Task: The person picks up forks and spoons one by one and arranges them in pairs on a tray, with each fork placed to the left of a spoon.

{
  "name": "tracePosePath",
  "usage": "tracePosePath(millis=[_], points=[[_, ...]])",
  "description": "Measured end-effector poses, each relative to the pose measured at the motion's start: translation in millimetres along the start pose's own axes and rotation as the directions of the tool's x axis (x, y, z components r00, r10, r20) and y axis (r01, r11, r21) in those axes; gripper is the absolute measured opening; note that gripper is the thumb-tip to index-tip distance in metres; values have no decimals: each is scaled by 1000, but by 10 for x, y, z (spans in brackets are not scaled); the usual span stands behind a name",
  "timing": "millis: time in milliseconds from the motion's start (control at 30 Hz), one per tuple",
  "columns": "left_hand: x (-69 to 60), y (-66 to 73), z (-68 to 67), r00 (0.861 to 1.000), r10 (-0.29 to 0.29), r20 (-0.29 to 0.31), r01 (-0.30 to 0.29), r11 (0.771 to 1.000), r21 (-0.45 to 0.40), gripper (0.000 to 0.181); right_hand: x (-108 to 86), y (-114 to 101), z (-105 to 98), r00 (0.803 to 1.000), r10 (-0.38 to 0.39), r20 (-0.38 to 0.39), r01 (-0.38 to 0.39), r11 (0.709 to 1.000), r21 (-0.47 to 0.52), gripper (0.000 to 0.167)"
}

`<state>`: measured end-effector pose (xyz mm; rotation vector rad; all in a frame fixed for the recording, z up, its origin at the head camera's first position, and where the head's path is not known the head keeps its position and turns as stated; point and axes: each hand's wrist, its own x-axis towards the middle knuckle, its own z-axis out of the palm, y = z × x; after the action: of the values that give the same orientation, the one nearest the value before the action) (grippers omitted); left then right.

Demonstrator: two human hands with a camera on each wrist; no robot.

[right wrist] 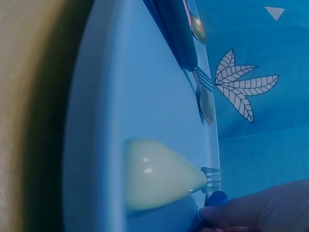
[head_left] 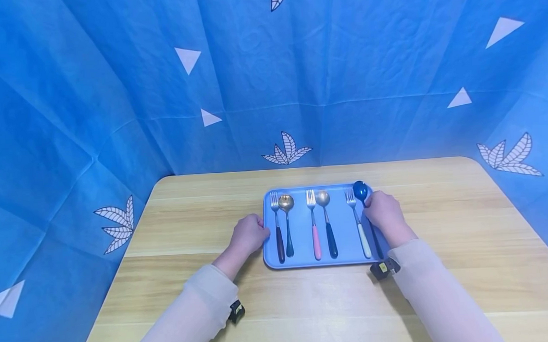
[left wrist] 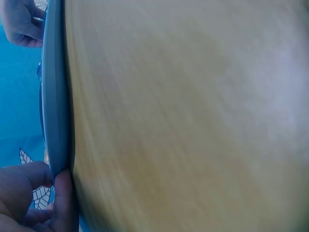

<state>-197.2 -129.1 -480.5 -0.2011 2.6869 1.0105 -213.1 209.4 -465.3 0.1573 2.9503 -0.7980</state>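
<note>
My left hand (head_left: pixel 249 235) grips the left rim of a blue rectangular tray (head_left: pixel 301 231); the left wrist view shows thumb and fingers pinching its edge. At the tray's right side, my right hand (head_left: pixel 384 212) pinches a dark blue spoon (head_left: pixel 360 190) near its neck, the bowl reaching over the far rim. Beside that spoon lies a white-handled fork (head_left: pixel 365 241). In the middle are a pink-handled fork (head_left: pixel 316 241) and a dark-handled spoon (head_left: pixel 332 243). A brown-handled fork (head_left: pixel 280 245) and a gold-bowled spoon (head_left: pixel 286 202) lie at the left.
The tray stands on a light wooden table (head_left: pixel 197 206), towards its far edge. A blue curtain (head_left: pixel 259 63) with white leaf and triangle prints hangs behind and at both sides. Small black wrist cameras are strapped at both sleeves (head_left: pixel 192 304).
</note>
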Motion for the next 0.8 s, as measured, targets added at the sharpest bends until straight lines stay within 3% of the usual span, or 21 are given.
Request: tracePosePath(millis=[300, 800], points=[[4, 11, -2, 1000, -11, 7, 11, 1000, -7, 13, -15, 11, 8, 1000, 11, 6, -11, 1000, 17, 37], [-3, 11, -19, 1000, -20, 18, 20, 1000, -9, 14, -158, -161, -76, 999, -8, 46, 7, 1000, 19, 33]])
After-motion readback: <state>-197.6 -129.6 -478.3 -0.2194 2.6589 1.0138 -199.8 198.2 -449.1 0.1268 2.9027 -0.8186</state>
